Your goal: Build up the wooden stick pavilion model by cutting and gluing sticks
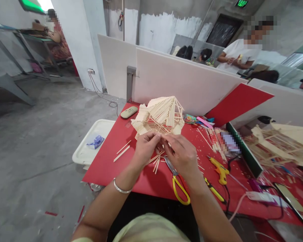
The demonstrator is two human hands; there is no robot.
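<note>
My left hand (146,148) and my right hand (179,151) meet over the red table, fingertips pinched close together. What lies between the fingers is too small to make out. Right behind them stands a small house model (163,111) built of thin wooden sticks, with a ribbed, sloping roof. Short loose sticks (156,164) lie under my hands, partly covered by them. Scissors (180,191) with yellow handles rest beneath my right forearm, blades pointing away from me. Two or so separate sticks (122,153) lie left of my left hand.
On the right are a yellow glue gun (220,169), a yellow utility knife (214,191), bundled sticks (215,141) and a power strip (260,197) with cables. A beige oblong case (129,112) sits at the back left. White boards (181,80) stand behind the table; people are beyond.
</note>
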